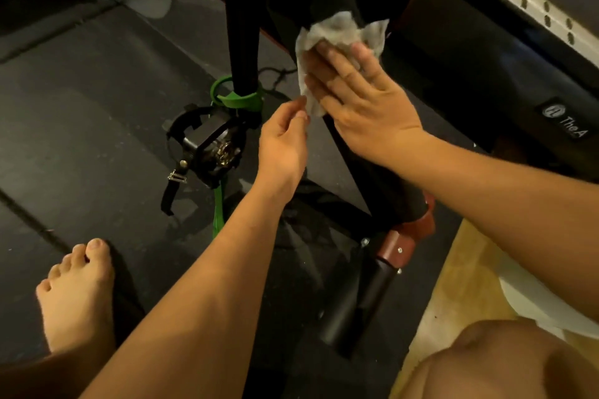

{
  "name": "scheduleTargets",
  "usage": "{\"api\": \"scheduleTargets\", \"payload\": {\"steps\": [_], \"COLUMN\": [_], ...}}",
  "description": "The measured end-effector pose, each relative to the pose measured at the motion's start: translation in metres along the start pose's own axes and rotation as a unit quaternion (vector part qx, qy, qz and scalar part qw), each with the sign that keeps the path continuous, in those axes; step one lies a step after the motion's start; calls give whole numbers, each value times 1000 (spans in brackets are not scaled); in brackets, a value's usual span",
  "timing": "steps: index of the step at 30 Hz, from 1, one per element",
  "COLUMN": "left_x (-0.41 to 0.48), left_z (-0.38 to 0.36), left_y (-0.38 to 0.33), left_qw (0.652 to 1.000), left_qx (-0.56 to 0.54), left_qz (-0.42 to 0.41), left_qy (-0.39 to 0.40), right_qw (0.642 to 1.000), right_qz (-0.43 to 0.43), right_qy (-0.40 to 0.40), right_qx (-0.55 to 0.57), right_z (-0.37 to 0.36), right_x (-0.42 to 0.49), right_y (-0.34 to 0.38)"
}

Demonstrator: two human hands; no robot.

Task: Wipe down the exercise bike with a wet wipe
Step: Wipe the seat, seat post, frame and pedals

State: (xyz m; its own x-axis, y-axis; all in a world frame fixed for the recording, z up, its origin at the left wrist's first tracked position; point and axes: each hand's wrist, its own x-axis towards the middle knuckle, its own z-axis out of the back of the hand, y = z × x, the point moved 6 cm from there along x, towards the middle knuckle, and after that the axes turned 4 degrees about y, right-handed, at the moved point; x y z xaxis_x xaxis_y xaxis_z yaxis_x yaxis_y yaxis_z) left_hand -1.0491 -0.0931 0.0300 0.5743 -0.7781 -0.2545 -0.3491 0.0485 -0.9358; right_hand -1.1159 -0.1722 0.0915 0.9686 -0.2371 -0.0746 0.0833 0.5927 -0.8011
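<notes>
The exercise bike's black frame tube slopes down from the upper middle to a red-brown joint near the floor. A crumpled, greyed wet wipe lies against the upper part of this tube. My right hand presses flat on the wipe with straight fingers. My left hand hovers just left of the tube, its fingertips pinching the wipe's lower edge. The crank arm hangs down to a caged pedal with a strap.
A green band wraps the crank end and trails to the floor. Dark rubber mats cover the floor. A bare foot stands at lower left, a knee at lower right. A perforated metal rail and black base run along the right.
</notes>
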Motion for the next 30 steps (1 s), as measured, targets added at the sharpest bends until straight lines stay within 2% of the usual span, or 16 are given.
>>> {"api": "scheduleTargets", "payload": {"steps": [3, 7, 9, 10, 11, 13, 15, 18, 19, 21, 22, 24, 25, 26, 28, 30], "left_x": [-5, -5, -2, -1, -1, -1, -2, 0, 1, 4, 5, 9, 11, 12, 15, 18], "left_z": [-11, -10, -12, -14, -16, -19, -19, -18, -19, -19, -19, -20, -20, -20, -17, -13], "left_y": [-2, -7, -9, -9, -8, -6, -7, -6, -7, -8, -9, -10, -11, -12, -12, -8], "left_qw": [998, 998, 998, 998, 998, 998, 997, 994, 993, 992, 991, 989, 987, 985, 982, 983], "left_qx": [-1, 12, 19, 21, 21, 14, 1, 4, 11, 23, 20, 16, 17, 21, 21, 0], "left_qz": [24, 48, 42, 43, 46, 56, 72, 97, 101, 107, 110, 119, 124, 129, 136, 138], "left_qy": [56, 49, 37, 31, 27, 24, 30, 55, 63, 70, 74, 92, 106, 117, 126, 119], "right_qw": [997, 983, 958, 930, 888, 788, 707, 654, 618, 488, 416, 280, 225, 192, 213, 244], "right_qz": [-44, 51, 60, 11, -71, -236, -307, -307, -308, -284, -266, -246, -254, -286, -375, -412], "right_qy": [11, 69, 28, 0, -23, -26, 62, 224, 274, 326, 311, 232, 197, 183, 243, 334], "right_qx": [60, 162, 280, 367, 453, 568, 634, 654, 670, 759, 812, 898, 920, 921, 869, 812], "right_z": [-19, -51, -44, -38, -33, -31, -45, -71, -78, -75, -71, -59, -59, -66, -96, -121], "right_x": [-42, -133, -148, -145, -140, -125, -114, -117, -119, -109, -96, -60, -46, -39, -52, -86], "right_y": [18, 49, 41, 27, 10, -18, -19, 1, 3, -2, -13, -36, -42, -41, -20, 9]}}
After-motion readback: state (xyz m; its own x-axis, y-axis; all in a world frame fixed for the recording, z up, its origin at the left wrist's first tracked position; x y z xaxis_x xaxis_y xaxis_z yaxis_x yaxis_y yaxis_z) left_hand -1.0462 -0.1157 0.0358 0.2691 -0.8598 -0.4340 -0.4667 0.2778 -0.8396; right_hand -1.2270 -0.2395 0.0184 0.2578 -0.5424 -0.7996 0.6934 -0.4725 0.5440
